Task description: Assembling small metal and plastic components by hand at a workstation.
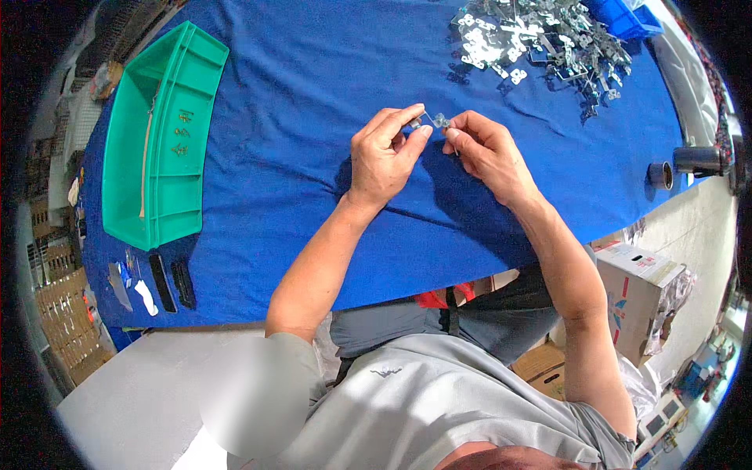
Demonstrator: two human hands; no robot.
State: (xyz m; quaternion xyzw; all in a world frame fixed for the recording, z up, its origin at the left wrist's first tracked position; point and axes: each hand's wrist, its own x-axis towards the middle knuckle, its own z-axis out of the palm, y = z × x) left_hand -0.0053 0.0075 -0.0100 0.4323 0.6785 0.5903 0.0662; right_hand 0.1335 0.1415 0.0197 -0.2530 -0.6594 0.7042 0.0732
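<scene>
"Where's the small metal part?"
"Right of the green bin, pinched by the right hand."
"Left hand?"
"Pinching a metal piece; same part or not, I can't tell."
"Metal pile?"
"Farther right of the bin."

A small silvery metal piece, lobed at its right end, sits pinched above the blue-covered worktop between the fingertips of the left hand and right hand; viewing remotely, I cannot tell whether it is one part or two.
</scene>
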